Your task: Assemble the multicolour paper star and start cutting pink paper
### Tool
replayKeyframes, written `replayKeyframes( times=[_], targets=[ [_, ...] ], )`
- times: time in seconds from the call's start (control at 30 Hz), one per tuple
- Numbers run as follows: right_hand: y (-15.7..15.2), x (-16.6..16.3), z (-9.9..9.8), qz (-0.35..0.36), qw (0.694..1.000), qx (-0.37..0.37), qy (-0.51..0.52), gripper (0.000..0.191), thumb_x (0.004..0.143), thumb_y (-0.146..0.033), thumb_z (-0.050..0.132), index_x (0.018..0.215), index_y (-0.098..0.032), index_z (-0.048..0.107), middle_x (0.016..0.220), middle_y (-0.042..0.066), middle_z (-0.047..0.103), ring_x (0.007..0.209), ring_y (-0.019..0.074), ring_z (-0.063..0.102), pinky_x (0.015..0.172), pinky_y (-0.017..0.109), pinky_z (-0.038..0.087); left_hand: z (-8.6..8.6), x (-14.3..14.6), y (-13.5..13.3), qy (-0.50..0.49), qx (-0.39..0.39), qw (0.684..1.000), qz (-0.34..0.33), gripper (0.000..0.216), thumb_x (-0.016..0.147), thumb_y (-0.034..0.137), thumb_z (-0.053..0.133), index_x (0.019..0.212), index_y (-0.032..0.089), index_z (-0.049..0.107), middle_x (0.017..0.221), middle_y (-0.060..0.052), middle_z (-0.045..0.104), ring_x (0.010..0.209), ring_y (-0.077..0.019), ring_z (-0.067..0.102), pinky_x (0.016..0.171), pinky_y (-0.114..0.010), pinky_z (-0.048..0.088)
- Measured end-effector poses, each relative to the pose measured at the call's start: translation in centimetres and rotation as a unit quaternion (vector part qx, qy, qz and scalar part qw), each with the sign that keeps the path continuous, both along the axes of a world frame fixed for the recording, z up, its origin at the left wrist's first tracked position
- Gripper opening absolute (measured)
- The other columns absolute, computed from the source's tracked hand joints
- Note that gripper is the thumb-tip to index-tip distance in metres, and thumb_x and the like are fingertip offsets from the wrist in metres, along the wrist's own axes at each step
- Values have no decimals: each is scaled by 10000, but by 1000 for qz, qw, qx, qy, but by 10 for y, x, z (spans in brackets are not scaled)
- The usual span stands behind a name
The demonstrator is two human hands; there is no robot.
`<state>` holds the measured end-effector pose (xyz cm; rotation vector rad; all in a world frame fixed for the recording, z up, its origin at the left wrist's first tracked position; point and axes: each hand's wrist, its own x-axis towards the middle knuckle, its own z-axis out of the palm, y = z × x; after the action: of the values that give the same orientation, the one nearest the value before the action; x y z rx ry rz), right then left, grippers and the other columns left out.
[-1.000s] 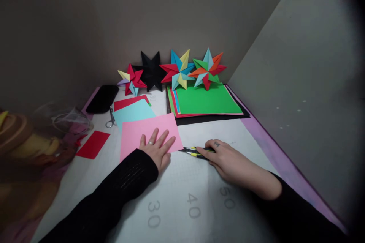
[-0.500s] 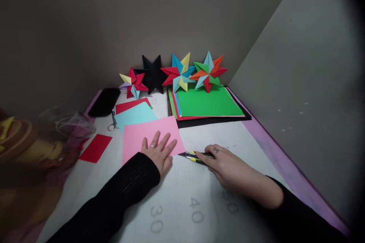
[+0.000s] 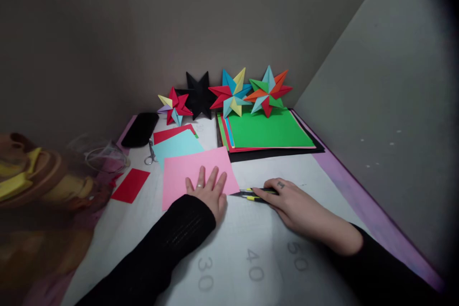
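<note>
My left hand (image 3: 211, 195) lies flat with fingers spread on a pink sheet of paper (image 3: 195, 165), pressing near its lower right part. In my right hand (image 3: 292, 205) is a black and yellow utility knife (image 3: 256, 194), held low over the white table cover. Its dark blade points left, the tip close to the lower right edge of the pink sheet; whether it touches the paper I cannot tell. Beneath the pink sheet's upper left part lies a light blue sheet (image 3: 179, 146), with a red sheet (image 3: 172, 133) behind that.
A stack of coloured paper (image 3: 270, 129) sits at the back right. Several folded paper stars (image 3: 233, 93) stand along the wall. Scissors (image 3: 150, 154), a black phone (image 3: 140, 129) and a red paper piece (image 3: 131, 185) lie left. A blurred brown and yellow object (image 3: 39, 177) is at far left.
The view has turned slightly, so everything appears a little further right. Both hands, the utility knife and the pink sheet keep about the same places relative to each other.
</note>
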<state>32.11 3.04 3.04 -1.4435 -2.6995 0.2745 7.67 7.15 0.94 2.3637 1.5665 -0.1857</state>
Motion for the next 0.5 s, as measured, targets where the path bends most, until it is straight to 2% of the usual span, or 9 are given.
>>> replayKeyframes(
  times=[0.07, 0.13, 0.2, 0.23, 0.27, 0.3, 0.4, 0.5],
  targets=[
    [2, 1, -1, 0, 1000, 4, 6, 583, 831, -25, 407, 1353, -278, 467, 1099, 125, 550, 990, 231, 525, 852, 399, 463, 0, 3, -1, -11, -16, 999, 32, 654, 881, 345, 326, 1495, 215, 142, 1561, -43, 59, 1400, -435, 4, 980, -776, 121],
    [2, 1, -3, 2, 1000, 3, 10, 581, 835, -30, 408, 1358, -277, 460, 1106, 124, 546, 994, 228, 523, 862, 400, 461, 2, -5, 2, -19, -26, 999, 24, 650, 886, 344, 331, 1494, 201, 150, 1560, -78, 91, 1398, -438, 44, 978, -760, 179],
    [2, 2, -4, 4, 1000, 0, 12, 583, 835, -33, 411, 1364, -275, 452, 1118, 123, 541, 996, 226, 521, 867, 398, 461, 6, -28, 13, -41, -20, 998, -32, 582, 890, 355, 354, 1458, 254, 277, 1532, -72, 259, 1387, -400, 203, 988, -681, 299],
    [1, 2, -4, 3, 1000, 0, 13, 583, 835, -34, 411, 1365, -275, 450, 1120, 123, 540, 994, 226, 521, 865, 398, 462, 8, -43, 21, -64, 3, 996, -60, 513, 886, 337, 377, 1396, 289, 392, 1460, -47, 421, 1339, -335, 354, 1001, -570, 378],
    [1, 2, -5, 3, 1000, 0, 14, 582, 835, -34, 410, 1364, -274, 451, 1117, 123, 542, 992, 226, 523, 861, 398, 463, 10, -61, 30, -86, 30, 994, -57, 440, 885, 319, 386, 1309, 282, 499, 1334, -34, 567, 1224, -256, 509, 994, -429, 434],
    [1, 2, -5, 3, 1000, 1, 15, 581, 835, -33, 409, 1362, -274, 453, 1111, 122, 545, 989, 226, 524, 856, 397, 465, 12, -78, 40, -85, 58, 994, -25, 420, 893, 299, 368, 1278, 235, 525, 1276, -64, 604, 1153, -234, 561, 975, -381, 452],
    [1, 3, -7, 6, 1000, 7, 17, 588, 829, -25, 409, 1358, -279, 460, 1110, 121, 552, 992, 225, 527, 858, 396, 463, 12, -118, 68, -55, 126, 988, 63, 508, 810, 365, 512, 1254, 117, 524, 1278, -192, 534, 1152, -355, 522, 948, -492, 443],
    [3, 3, -9, 10, 1000, 21, 19, 606, 814, -7, 410, 1350, -284, 469, 1119, 118, 556, 1007, 225, 524, 869, 393, 457, 2, -129, 82, -57, 163, 980, 95, 594, 806, 385, 529, 1313, 85, 450, 1368, -208, 445, 1232, -331, 463, 1011, -441, 401]
  ],
)
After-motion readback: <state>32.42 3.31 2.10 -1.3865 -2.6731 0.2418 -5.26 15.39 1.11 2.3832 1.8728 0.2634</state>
